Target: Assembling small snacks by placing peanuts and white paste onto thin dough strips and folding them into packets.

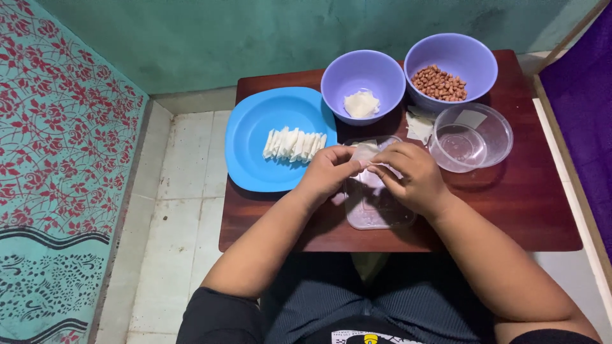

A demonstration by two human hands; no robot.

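Between our two hands, the left hand (328, 172) and right hand (408, 175) pinch a small, thin, pale translucent wrapper sheet (366, 151) from either side, fingertips pressed together on it just above a clear rectangular plastic tray (376, 213) on the dark brown wooden counter (523, 204). Just left sits a round blue plastic plate (255, 159) bearing a row of white folded pieces (294, 144), and beyond stand a lilac bowl (363, 73) of pale sheets, a lilac bowl of brown peanuts (451, 60) and an empty clear round container (472, 137). We judge the sheet could tear or stick if we pinch too hard.

A bowl of peanuts (440, 83) stands beside a clear bowl (488, 124).
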